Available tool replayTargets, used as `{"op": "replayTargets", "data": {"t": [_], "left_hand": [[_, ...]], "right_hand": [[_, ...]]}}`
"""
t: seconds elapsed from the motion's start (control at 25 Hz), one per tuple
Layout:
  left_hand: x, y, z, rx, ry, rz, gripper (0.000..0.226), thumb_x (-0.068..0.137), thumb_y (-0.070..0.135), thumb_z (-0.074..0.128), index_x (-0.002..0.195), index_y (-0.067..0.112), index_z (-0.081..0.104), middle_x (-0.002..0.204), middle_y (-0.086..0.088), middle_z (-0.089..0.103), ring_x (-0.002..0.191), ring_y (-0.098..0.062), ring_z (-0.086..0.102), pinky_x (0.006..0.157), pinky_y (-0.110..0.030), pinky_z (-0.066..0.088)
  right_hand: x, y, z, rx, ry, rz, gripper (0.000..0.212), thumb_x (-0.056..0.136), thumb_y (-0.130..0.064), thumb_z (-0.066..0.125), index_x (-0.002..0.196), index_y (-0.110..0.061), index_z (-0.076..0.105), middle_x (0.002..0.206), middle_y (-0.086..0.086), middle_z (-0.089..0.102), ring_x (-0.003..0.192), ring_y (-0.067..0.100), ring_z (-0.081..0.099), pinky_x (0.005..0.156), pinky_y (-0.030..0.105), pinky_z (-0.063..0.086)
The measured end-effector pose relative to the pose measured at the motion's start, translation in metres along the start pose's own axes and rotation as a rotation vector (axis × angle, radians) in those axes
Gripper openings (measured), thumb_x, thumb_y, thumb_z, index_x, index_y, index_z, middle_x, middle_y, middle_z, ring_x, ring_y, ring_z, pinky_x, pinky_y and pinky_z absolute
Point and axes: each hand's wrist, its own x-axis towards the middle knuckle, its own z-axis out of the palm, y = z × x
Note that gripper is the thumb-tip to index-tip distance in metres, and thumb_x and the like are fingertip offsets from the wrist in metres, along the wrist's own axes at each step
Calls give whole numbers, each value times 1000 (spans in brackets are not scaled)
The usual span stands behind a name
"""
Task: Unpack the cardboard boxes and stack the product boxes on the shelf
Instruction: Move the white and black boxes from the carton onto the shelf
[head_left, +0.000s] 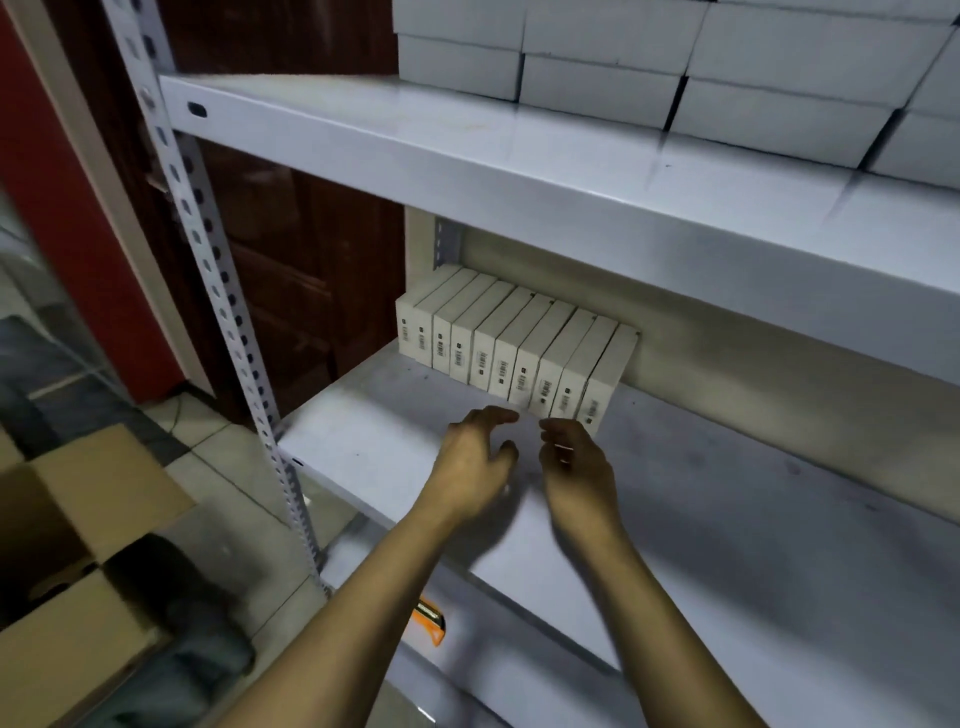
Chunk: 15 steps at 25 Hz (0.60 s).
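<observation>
Both hands empty, left hand (475, 457) and right hand (574, 462) loosely open by the product boxes (511, 345): square up the row on the shelf (727, 519), nudging gently.

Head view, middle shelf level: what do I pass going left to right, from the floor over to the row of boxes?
Open cardboard box on the floor → perforated shelf upright → left hand → right hand. The row of product boxes stands behind both hands, so I leave it out.
</observation>
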Motion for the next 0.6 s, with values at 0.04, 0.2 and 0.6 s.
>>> {"op": "replayTargets", "data": {"t": [0.04, 0.2, 0.6], "left_hand": [[-5, -5, -3, 3, 16, -15, 42, 98, 18, 56, 139, 21, 55, 145, -1, 55, 136, -23, 47, 112, -42, 43], [-23, -21, -20, 53, 66, -64, 42, 96, 19, 53, 137, 20, 57, 143, 0, 55, 134, -21, 47, 112, -40, 42], [-80, -67, -89, 13, 272, -232, 32, 99, 19, 55, 130, 26, 60, 135, 8, 59, 124, -15, 48, 104, -32, 41]], "right_hand": [[-1, 0, 7, -13, -27, -17, 34, 100, -12, 50, 130, -26, 59, 124, -9, 64, 108, 9, 59, 89, 20, 45], [-7, -3, 31, -92, -110, -110, 31, 101, -16, 49, 128, -27, 59, 121, -11, 64, 102, 5, 57, 74, 6, 37], [-37, -43, 110, 59, -288, -211, 29, 96, -10, 55, 114, -31, 63, 113, -12, 68, 102, 0, 62, 85, 18, 48]]}}
